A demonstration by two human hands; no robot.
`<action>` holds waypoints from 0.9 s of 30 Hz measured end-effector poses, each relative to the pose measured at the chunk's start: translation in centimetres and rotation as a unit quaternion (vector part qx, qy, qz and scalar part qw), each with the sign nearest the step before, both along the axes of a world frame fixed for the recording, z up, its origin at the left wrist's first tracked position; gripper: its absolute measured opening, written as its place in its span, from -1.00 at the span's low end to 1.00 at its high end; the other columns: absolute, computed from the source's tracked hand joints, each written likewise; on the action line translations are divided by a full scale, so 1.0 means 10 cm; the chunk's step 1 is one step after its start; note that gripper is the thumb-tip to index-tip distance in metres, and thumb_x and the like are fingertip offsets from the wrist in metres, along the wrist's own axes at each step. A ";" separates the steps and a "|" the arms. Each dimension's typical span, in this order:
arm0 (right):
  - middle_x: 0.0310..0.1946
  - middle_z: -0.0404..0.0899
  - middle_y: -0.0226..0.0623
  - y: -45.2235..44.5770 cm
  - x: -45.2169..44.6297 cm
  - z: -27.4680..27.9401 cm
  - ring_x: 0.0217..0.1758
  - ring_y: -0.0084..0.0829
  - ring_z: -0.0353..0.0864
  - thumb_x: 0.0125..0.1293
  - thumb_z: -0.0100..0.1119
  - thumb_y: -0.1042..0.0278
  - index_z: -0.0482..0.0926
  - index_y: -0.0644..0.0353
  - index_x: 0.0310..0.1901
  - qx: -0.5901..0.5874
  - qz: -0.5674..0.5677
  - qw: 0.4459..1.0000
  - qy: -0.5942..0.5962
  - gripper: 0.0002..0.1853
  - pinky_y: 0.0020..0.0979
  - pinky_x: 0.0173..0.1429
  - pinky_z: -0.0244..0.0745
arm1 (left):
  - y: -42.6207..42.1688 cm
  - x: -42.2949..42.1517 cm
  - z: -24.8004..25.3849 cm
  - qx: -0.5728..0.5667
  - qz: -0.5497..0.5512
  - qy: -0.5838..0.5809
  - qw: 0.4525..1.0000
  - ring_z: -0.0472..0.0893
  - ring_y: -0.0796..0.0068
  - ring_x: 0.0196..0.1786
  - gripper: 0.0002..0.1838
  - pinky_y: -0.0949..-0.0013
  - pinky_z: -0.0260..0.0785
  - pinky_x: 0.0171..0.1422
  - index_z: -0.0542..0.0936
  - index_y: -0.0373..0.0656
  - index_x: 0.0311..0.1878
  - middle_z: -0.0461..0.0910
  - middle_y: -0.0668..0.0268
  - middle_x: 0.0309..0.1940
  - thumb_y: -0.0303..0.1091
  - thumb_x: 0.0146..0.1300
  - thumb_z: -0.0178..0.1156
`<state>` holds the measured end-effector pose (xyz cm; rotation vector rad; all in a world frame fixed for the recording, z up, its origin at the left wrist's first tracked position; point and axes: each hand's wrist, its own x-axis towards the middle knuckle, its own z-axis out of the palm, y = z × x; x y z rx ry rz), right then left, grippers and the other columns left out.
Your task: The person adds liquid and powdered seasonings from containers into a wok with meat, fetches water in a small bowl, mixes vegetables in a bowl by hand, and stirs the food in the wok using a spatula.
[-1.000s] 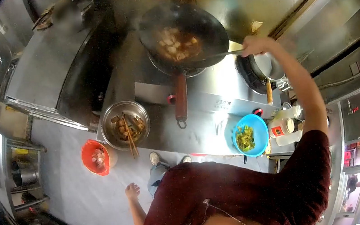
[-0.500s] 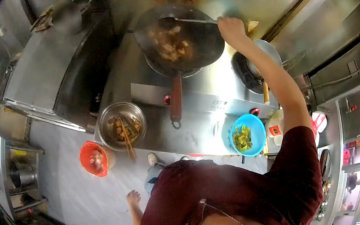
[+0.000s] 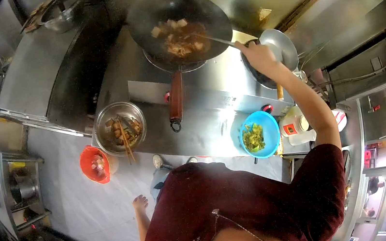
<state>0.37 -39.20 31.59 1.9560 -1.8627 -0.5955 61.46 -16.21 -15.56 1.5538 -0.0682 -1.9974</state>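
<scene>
My right hand [image 3: 259, 57] is closed round the handle of a metal ladle [image 3: 220, 40], whose head is down among the food in the big black wok [image 3: 213, 18]. Pale chunks in brown sauce [image 3: 181, 41] lie in the wok, and its wooden handle [image 3: 176, 98] points toward me. My left hand [image 3: 140, 203] hangs over the floor at my side, fingers loosely apart, holding nothing. Nearest to it are a red-lined bin [image 3: 94, 175] and a steel bowl [image 3: 105, 144] with browned food and wooden chopsticks [image 3: 124, 137] on the counter.
A blue bowl of greens [image 3: 255, 137] stands at the counter's front right, beside white containers [image 3: 293, 127]. Behind my right forearm is a smaller pan [image 3: 286, 47]. Metal bowls [image 3: 62, 16] sit at the back left. Shelves [image 3: 22, 191] line the left side.
My right hand has lowered from its raised position, and the ladle now dips into the food, which has shifted. The view has moved slightly. My left hand still hangs at my side.
</scene>
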 end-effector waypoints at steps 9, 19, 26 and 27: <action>-0.51 0.45 -0.18 0.41 0.03 -0.10 -0.56 -0.21 0.55 0.09 -0.06 0.51 0.27 -0.06 0.16 -0.047 0.036 0.998 0.010 -0.47 -0.27 -0.52 0.45 | -0.23 -0.18 0.25 0.036 -0.058 -0.128 0.989 0.49 0.44 -0.52 -0.77 0.42 0.27 -0.52 0.47 -0.12 -0.17 0.50 0.32 -0.47 -0.24 0.14 0.04; -0.53 0.48 -0.12 0.15 0.18 0.05 -0.48 -0.18 0.56 0.12 -0.11 0.49 0.32 0.02 0.11 -0.054 0.032 0.993 -0.100 -0.54 -0.26 -0.47 0.45 | -0.61 -0.37 0.63 -0.023 -0.131 -0.198 0.971 0.51 0.48 -0.49 -0.77 0.48 0.30 -0.54 0.47 -0.13 -0.16 0.52 0.29 -0.44 -0.25 0.17 0.03; -0.50 0.47 -0.15 0.07 0.09 -0.23 -0.46 -0.19 0.56 0.16 -0.13 0.43 0.32 -0.04 0.11 -0.069 -0.024 0.995 -0.062 -0.57 -0.23 -0.40 0.45 | -0.29 -0.04 0.37 0.018 -0.049 -0.060 0.997 0.49 0.44 -0.50 -0.80 0.41 0.28 -0.54 0.47 -0.10 -0.18 0.50 0.28 -0.44 -0.29 0.15 0.01; -0.52 0.47 -0.18 0.09 0.05 -0.17 -0.48 -0.23 0.57 0.13 -0.10 0.45 0.33 0.01 0.10 -0.077 -0.012 0.995 -0.064 -0.57 -0.28 -0.43 0.47 | -0.29 0.00 0.32 0.002 -0.072 -0.066 0.995 0.49 0.44 -0.49 -0.80 0.41 0.28 -0.53 0.47 -0.10 -0.18 0.50 0.28 -0.43 -0.28 0.15 0.00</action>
